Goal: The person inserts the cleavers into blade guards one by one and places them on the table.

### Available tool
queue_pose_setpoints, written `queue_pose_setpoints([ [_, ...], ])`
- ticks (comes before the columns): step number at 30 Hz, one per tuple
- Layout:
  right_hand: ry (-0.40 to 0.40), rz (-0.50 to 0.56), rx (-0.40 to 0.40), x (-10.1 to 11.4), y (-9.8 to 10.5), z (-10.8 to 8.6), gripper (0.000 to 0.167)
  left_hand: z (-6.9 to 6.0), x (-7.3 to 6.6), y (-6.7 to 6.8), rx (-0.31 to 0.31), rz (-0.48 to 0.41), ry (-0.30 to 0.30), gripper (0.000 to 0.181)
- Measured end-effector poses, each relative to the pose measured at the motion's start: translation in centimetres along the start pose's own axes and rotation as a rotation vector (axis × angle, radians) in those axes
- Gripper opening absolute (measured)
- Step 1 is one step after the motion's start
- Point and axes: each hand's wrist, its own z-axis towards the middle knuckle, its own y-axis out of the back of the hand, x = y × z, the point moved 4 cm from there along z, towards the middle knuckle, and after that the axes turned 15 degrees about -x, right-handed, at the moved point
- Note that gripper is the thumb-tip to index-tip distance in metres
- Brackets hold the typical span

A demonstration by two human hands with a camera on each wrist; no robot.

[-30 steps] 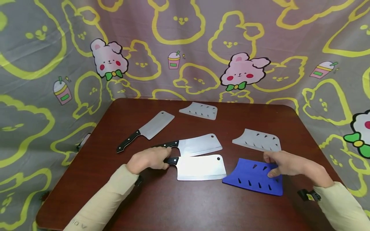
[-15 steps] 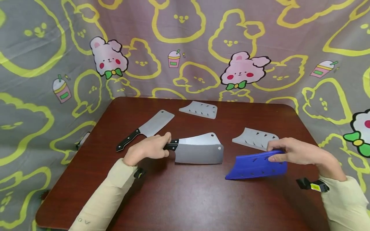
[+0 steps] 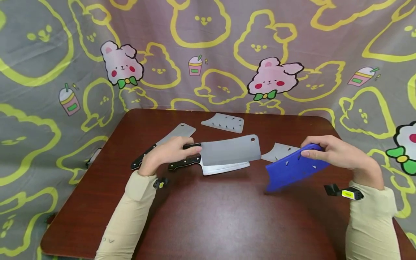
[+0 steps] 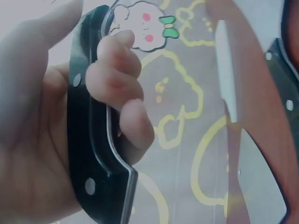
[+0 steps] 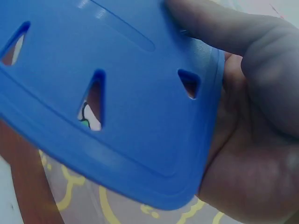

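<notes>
My left hand [image 3: 170,151] grips the black handle of a cleaver [image 3: 230,150], its steel blade raised off the table and pointing right. In the left wrist view the fingers wrap round the riveted handle [image 4: 86,135]. Below and partly behind that blade lies a second cleaver [image 3: 224,168] on the table. My right hand [image 3: 334,153] pinches a blue blade guard [image 3: 295,169] by its upper edge, thumb on the near face; the guard hangs tilted above the table. Its triangular slots show close up in the right wrist view, where the guard [image 5: 135,126] fills much of the frame.
A third cleaver [image 3: 177,134] lies at the back left, partly behind the left hand. One grey-white blade guard [image 3: 224,123] lies at the back middle. Another white guard [image 3: 279,151] lies behind the blue one. A patterned cloth [image 3: 224,36] hangs round the brown table [image 3: 227,216].
The left hand has lifted the front cleaver off the table and moved it up and away. The right hand has picked up the blue blade guard and tilted it.
</notes>
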Motion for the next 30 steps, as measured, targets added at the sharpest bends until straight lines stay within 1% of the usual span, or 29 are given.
queue_pose_setpoints([
  [2, -0.033, 0.033, -0.025, -0.1, 0.2, 0.3, 0.008, 0.2, 0.0, 0.4, -0.029, -0.019, 0.013, 0.038],
  [4, -0.06, 0.067, -0.067, -0.3, 0.4, 0.6, 0.01, 0.3, 0.1, 0.8, -0.056, -0.03, 0.026, 0.039],
  [8, -0.105, 0.109, -0.182, -0.6, 0.7, 1.1, 0.012, 0.4, 0.3, 1.5, -0.094, -0.064, 0.047, 0.042],
  [11, -0.124, 0.162, -0.257, -0.8, 0.9, 1.4, 0.014, 0.4, 0.3, 2.2, -0.127, -0.094, 0.059, 0.041],
  [15, -0.094, 0.26, -0.348, -0.9, 1.0, 1.5, 0.015, 0.5, 0.5, 2.7, -0.163, -0.132, 0.056, 0.041],
  [17, -0.063, 0.353, -0.378, -0.9, 0.9, 1.7, 0.014, 0.5, 0.7, 2.8, -0.173, -0.147, 0.06, 0.041],
  [22, 0.002, 0.713, -0.398, -0.7, 0.1, 2.7, 0.016, 0.3, 1.5, 2.8, -0.22, -0.164, 0.082, 0.043],
  [24, 0.014, 0.798, -0.418, -0.6, -0.3, 3.1, 0.017, 0.3, 1.7, 2.6, -0.238, -0.171, 0.079, 0.045],
  [25, 0.015, 0.816, -0.433, -0.6, -0.4, 3.3, 0.018, 0.4, 1.7, 2.5, -0.242, -0.175, 0.075, 0.047],
  [27, 0.019, 0.819, -0.461, -0.5, -0.7, 3.5, 0.018, 0.5, 1.8, 2.3, -0.246, -0.18, 0.064, 0.05],
  [30, 0.018, 0.808, -0.47, -0.3, -0.9, 3.7, 0.019, 0.7, 2.0, 2.1, -0.24, -0.185, 0.056, 0.051],
])
